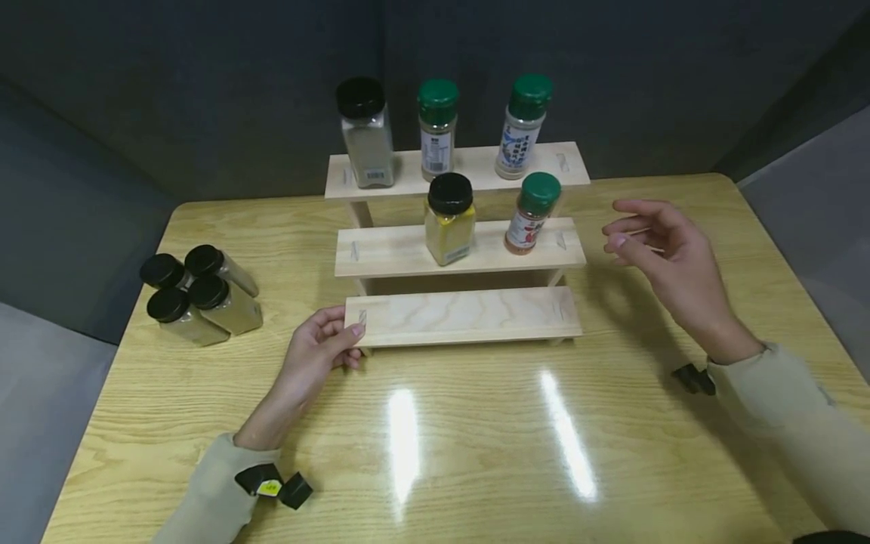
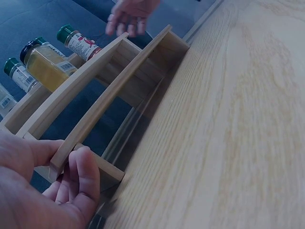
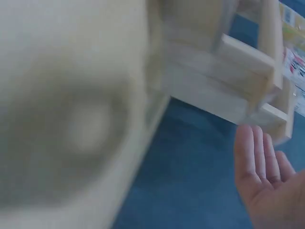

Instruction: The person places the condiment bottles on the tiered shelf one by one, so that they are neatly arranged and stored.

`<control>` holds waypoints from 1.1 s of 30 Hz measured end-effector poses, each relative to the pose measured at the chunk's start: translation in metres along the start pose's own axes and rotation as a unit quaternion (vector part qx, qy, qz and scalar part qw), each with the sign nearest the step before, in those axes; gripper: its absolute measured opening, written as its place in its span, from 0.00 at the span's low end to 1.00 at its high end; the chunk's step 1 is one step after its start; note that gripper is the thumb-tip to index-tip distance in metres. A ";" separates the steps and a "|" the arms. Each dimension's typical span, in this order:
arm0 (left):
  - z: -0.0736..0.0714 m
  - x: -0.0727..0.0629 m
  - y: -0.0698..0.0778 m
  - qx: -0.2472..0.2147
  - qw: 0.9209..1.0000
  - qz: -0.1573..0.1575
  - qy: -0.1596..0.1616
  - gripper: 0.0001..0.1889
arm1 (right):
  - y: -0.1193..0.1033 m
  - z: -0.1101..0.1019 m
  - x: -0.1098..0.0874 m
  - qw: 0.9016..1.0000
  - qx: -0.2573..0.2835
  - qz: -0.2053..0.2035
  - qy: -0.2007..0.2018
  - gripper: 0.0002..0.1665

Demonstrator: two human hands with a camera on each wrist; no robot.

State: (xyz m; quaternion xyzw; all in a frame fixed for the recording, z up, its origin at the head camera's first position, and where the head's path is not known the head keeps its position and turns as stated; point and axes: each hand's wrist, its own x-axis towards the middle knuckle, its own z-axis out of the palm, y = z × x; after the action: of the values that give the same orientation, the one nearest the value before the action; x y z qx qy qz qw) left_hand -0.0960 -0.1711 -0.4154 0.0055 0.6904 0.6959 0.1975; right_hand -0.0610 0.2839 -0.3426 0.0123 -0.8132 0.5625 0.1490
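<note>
A three-step wooden rack [image 1: 462, 316] stands at the middle of the table. My left hand [image 1: 316, 351] pinches the left end of its lowest step, thumb on top and fingers beneath, as the left wrist view also shows. To the right of the rack my right hand [image 1: 680, 264] is held apart from it, fingers loosely bent and holding nothing. On the middle step stand a yellow spice jar with a black lid [image 1: 450, 227] and a green-capped shaker [image 1: 533, 215]. The top step carries a black-lidded jar [image 1: 367, 140] and two green-capped shakers, one in the middle [image 1: 437, 132] and one on the right [image 1: 522, 128].
Several black-lidded spice jars [image 1: 227, 306] stand grouped at the table's left side. A dark partition [image 1: 612, 91] rises behind the table's back edge. Light reflects off the wooden tabletop [image 1: 476, 438] in front of the rack.
</note>
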 end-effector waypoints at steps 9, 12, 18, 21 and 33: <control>-0.006 -0.006 -0.001 -0.001 1.000 0.002 0.012 0.23 | 0.022 0.017 -0.024 0.979 0.040 0.149 -0.135 0.27; -0.005 -0.005 -0.001 -0.001 1.000 0.002 0.012 0.23 | 0.025 0.021 -0.028 0.969 0.084 0.176 -0.155 0.27; 0.000 -0.001 -0.002 -0.009 1.000 0.007 0.004 0.23 | 0.033 0.020 -0.033 0.957 0.137 0.205 -0.151 0.23; 0.001 -0.002 -0.001 0.003 1.000 0.014 0.003 0.23 | 0.039 0.021 -0.032 0.955 0.148 0.213 -0.145 0.21; -0.030 -0.050 0.014 0.095 0.955 0.230 0.163 0.15 | 0.051 0.030 -0.033 0.940 0.231 0.197 -0.157 0.19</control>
State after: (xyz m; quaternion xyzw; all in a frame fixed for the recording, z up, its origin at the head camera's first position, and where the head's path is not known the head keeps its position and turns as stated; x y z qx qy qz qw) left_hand -0.0625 -0.2133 -0.3901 0.0694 0.7559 0.6455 -0.0840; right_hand -0.0460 0.2698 -0.4070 -0.0263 -0.6603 0.7438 -0.1009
